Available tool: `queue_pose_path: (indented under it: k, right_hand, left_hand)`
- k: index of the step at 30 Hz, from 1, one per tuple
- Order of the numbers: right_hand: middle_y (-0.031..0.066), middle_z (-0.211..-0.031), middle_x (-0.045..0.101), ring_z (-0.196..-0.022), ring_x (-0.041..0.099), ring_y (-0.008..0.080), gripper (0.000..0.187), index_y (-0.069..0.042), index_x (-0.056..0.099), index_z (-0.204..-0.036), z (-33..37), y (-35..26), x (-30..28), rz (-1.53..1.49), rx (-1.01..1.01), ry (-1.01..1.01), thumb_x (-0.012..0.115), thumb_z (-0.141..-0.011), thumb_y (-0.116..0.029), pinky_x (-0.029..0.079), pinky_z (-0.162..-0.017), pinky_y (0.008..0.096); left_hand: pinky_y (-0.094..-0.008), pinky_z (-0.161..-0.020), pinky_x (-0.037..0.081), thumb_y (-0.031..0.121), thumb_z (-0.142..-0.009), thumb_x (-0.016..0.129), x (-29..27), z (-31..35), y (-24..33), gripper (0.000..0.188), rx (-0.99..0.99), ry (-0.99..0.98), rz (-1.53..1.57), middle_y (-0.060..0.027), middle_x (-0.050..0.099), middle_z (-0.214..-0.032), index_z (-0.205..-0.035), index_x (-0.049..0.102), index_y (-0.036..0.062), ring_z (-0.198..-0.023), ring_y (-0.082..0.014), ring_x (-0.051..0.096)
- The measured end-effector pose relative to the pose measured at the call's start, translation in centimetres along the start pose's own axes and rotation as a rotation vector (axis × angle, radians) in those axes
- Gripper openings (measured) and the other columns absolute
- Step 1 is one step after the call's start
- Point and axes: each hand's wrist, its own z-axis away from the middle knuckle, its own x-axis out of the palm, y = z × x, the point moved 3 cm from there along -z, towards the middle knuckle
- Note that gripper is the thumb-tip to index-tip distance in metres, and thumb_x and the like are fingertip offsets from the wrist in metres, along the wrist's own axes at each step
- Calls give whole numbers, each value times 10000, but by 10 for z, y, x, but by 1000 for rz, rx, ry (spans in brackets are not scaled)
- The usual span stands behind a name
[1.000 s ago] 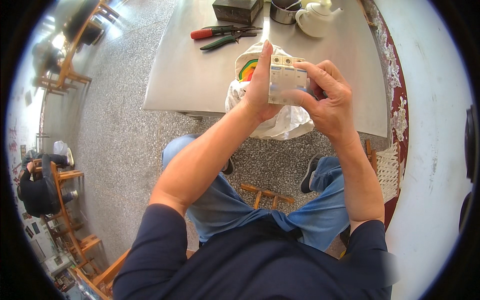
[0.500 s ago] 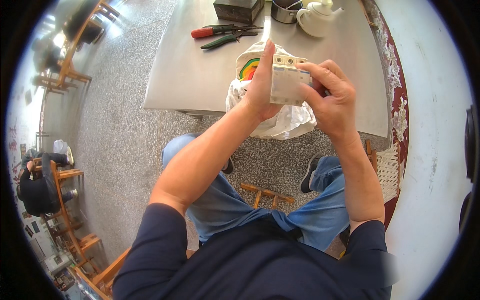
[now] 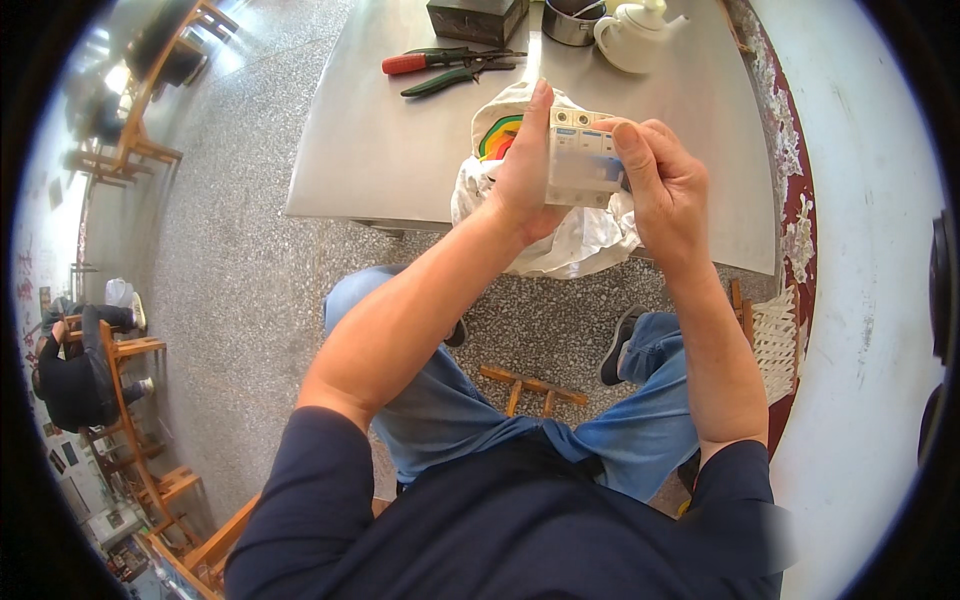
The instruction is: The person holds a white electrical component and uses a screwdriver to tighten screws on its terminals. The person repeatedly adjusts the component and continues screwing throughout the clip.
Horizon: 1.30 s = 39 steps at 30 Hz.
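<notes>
The left forearm is raised from the lower left of the frame toward the upper middle, and the left hand (image 3: 522, 185) is held nearly upright, with one digit pointed toward the top of the frame. The right forearm is brought up from the lower right, its hand being bent inward toward the left. Compared with a second ago, the left arm's pose is almost unchanged, while the pale modular block (image 3: 582, 165) has been shifted slightly rightward; the right thumb, which was laid across the lower front of the block, has been lifted to its upper right corner. The block is gripped by the left hand along its left edge, the fingers behind it being hidden. It is held in the upper middle of the frame, above a white cloth bag (image 3: 570, 255) by the near edge of the bench (image 3: 380, 160). The right hand (image 3: 672, 190) is partly closed, its fingers curled, with the index finger and thumb brought together at the block's upper right; the block is touched there, but whether it is also gripped cannot be told.
</notes>
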Motion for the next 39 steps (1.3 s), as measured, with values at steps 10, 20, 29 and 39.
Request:
queue_pose_path:
  k: [10, 20, 29, 39]
  right_hand:
    - [41, -932, 718, -835, 625, 80, 276, 23, 737, -1148, -3, 9, 3, -76, 166, -11, 723, -987, -200, 521, -741, 238]
    - [-34, -839, 609, -731, 549, 62, 233, 18, 726, -1126, -3, 6, 2, -106, 136, -2, 749, -955, -139, 483, -666, 235]
    - [70, -854, 602, -700, 575, 125, 101, -12, 715, -984, 9, -2, 13, 298, -100, -58, 755, -902, -55, 481, -638, 276]
    - [23, -800, 656, -710, 578, 80, 88, 1, 717, -956, 4, 14, -4, 28, 80, 94, 737, -944, -84, 483, -651, 254]
  left_hand:
    - [-422, -776, 613, 649, -1054, 350, -6, -2, -2, 614, -48, 110, -20, -64, 711, -1064, -1197, 632, 122, -944, -229, 719]
    - [-428, -813, 606, 653, -1056, 326, -6, 1, 0, 642, -26, 113, -9, -95, 691, -1142, -1260, 596, 107, -1024, -256, 697]
    - [-500, -967, 585, 561, -1103, 272, -17, -3, 0, 643, 71, 163, 24, -156, 628, -1282, -1404, 474, 30, -1160, -313, 655]
    - [-483, -954, 609, 437, -1098, 472, -26, 7, -6, 472, 18, 229, 120, -155, 629, -1294, -1396, 499, 73, -1156, -301, 657]
